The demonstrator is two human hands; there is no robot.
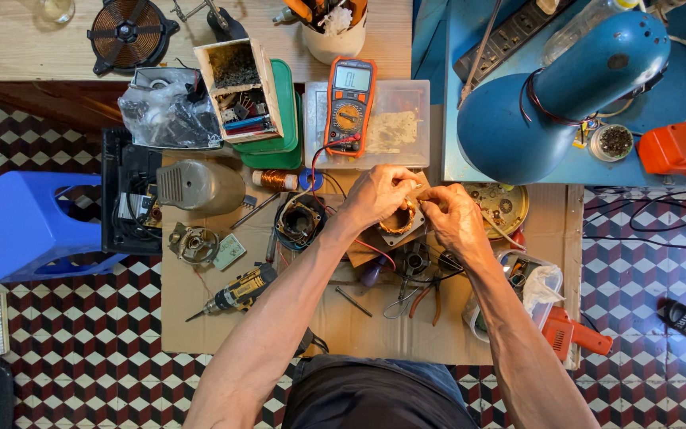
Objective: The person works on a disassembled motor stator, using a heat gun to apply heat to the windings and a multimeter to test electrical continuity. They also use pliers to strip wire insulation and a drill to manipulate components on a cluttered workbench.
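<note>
Motor stator (pixel 401 220): square metal frame, copper windings showing | lying flat on cardboard, centre of work area | sitting under both hands

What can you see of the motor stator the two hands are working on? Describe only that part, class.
The motor stator is a squarish grey metal block with a round opening ringed by copper-coloured winding. It lies above brown cardboard, roughly flat, largely hidden by the hands. The left hand covers its upper left edge; the right hand pinches something thin at its right side. Red and black wires run beside it.
</note>
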